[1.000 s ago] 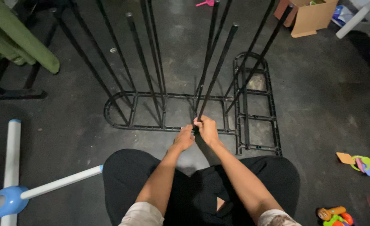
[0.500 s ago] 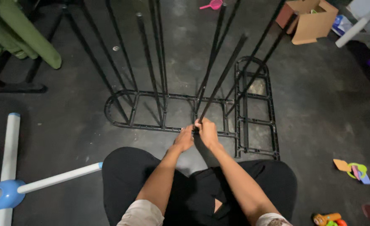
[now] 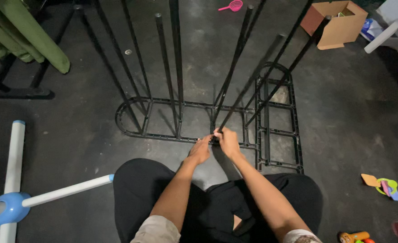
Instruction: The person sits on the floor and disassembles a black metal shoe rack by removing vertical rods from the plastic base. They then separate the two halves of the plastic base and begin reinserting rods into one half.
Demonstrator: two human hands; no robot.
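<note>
The right hand [image 3: 229, 141] closes its fingers around the foot of a leaning black rod [image 3: 248, 84], right where the rod meets the near rail of the black plastic base frame [image 3: 277, 135] lying on the floor. The left hand [image 3: 200, 150], fingers curled (what they grip is hidden), rests on that rail just beside the rod's foot. Other upright rods [image 3: 177, 63] stand further along the frame.
</note>
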